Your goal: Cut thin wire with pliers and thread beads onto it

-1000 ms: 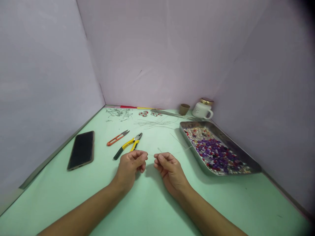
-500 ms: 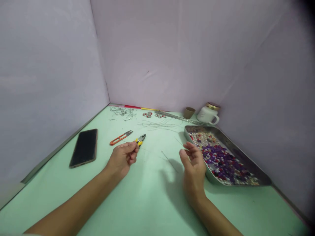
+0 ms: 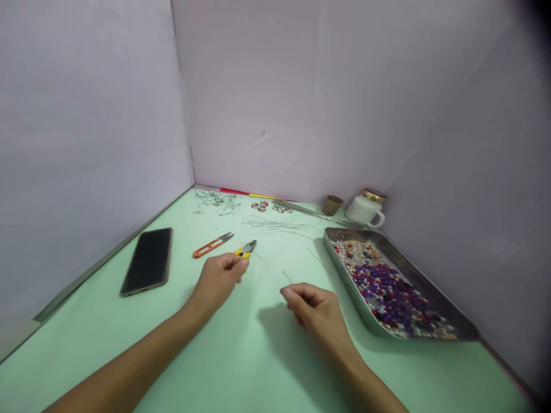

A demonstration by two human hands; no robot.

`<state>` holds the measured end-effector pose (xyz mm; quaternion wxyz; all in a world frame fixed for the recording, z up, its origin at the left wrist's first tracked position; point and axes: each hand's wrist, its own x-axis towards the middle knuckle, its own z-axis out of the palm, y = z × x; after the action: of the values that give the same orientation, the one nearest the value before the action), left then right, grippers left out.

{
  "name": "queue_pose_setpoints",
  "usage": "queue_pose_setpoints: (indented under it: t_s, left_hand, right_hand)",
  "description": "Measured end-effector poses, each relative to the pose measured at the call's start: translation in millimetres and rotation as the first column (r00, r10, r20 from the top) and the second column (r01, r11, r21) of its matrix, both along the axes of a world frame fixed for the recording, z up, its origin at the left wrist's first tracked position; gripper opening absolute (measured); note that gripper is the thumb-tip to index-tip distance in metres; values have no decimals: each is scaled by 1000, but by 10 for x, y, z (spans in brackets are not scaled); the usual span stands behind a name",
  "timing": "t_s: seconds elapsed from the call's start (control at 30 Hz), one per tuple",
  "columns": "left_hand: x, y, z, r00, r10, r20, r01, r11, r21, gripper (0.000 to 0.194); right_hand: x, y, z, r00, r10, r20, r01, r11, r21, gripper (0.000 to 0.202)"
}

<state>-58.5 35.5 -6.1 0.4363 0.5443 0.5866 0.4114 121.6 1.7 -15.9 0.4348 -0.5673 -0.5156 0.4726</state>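
My left hand [image 3: 220, 280] is closed in a pinch, and a thin wire [image 3: 258, 254] sticks out at its fingertips. Just beyond those fingers lie yellow-handled pliers [image 3: 248, 248], partly hidden by the hand. Thumb and fingers pressed together, my right hand [image 3: 316, 312] hovers low over the table; what it holds, if anything, is hidden. A wire with a looped end [image 3: 286, 276] lies right at its fingertips, its lower part covered by the hand. Another straight wire [image 3: 318, 260] rests between that hand and the metal tray [image 3: 357, 307] of mixed beads.
Orange thread snips [image 3: 212, 246] and a phone [image 3: 147, 261] lie to the left. Toward the back are a pile of wire pieces [image 3: 217, 201], beaded pieces [image 3: 259, 206], loose wires [image 3: 279, 222], a brown cup [image 3: 332, 205] and a white lidded mug [image 3: 365, 209]. Walls surround the table.
My right hand has moved left and down from beside the tray, its spread fingers closing to a pinch near the looped wire. The left hand has turned slightly, still pinching.
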Motion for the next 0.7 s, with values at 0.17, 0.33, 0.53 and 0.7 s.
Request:
queue_pose_setpoints:
  t_s: [0.17,0.33,0.53,0.7]
  left_hand:
    - [-89,46,-61,616,112,-780,110,968,226,29]
    - [-49,29,-82,389,-4,-921,204,976,82,26]
    - [-124,45,-47,483,-60,-874,158,987,20,26]
    - [-129,17,62,967,-252,-27,234,930,-283,24]
  right_hand:
    - [7,100,-96,950,-138,-280,95,982,-162,30]
    - [11,109,-195,934,-136,-331,81,981,-176,34]
    - [23,131,-226,906,-226,-358,171,969,-179,32]
    - [104,197,-195,842,-315,-438,259,948,-182,28]
